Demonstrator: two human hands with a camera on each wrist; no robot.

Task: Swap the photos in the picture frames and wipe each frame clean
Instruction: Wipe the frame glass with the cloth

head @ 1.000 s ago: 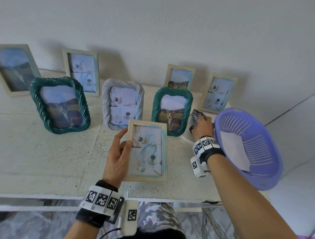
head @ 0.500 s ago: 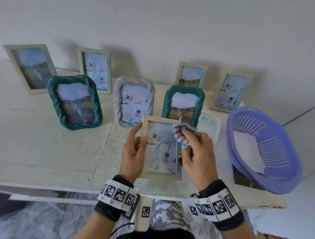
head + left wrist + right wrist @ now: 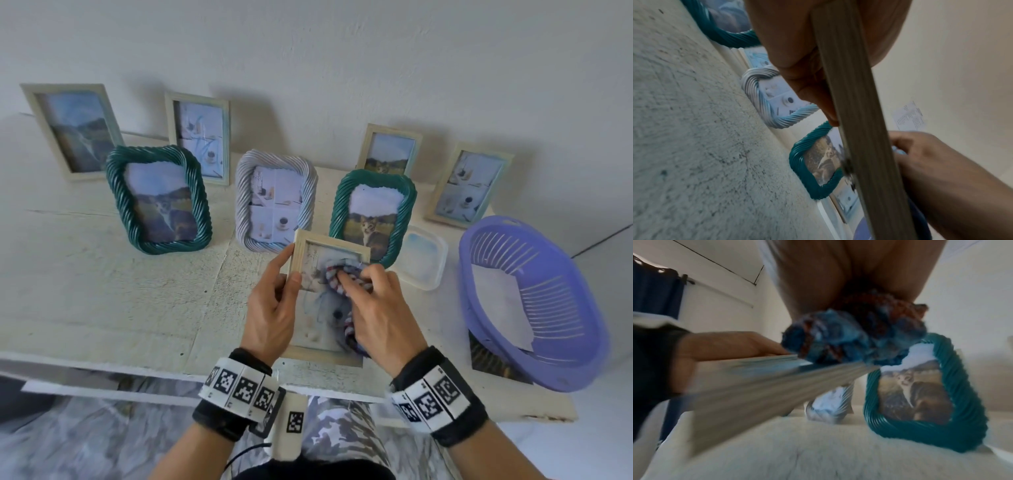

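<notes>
A pale wooden picture frame [image 3: 327,244] with a light blue photo is held above the table's front edge. My left hand [image 3: 274,305] grips its left side, thumb on the front; its edge [image 3: 855,113] fills the left wrist view. My right hand [image 3: 373,301] holds a bunched striped cloth [image 3: 339,274] and presses it on the glass near the frame's top. In the right wrist view the cloth [image 3: 855,340] sits on the tilted frame [image 3: 748,386]. Part of the cloth hangs under my right palm.
Several frames stand behind on the white table [image 3: 102,291]: two green rope frames [image 3: 157,202] [image 3: 373,212], a silver rope frame [image 3: 274,202], wooden ones along the wall. A clear plastic lid [image 3: 423,257] and a purple basket [image 3: 534,301] lie to the right, a loose photo [image 3: 496,363] beneath it.
My right hand came back from the far right with the cloth and now presses it on the held frame's glass. The frame has been lifted closer and tilted up.
</notes>
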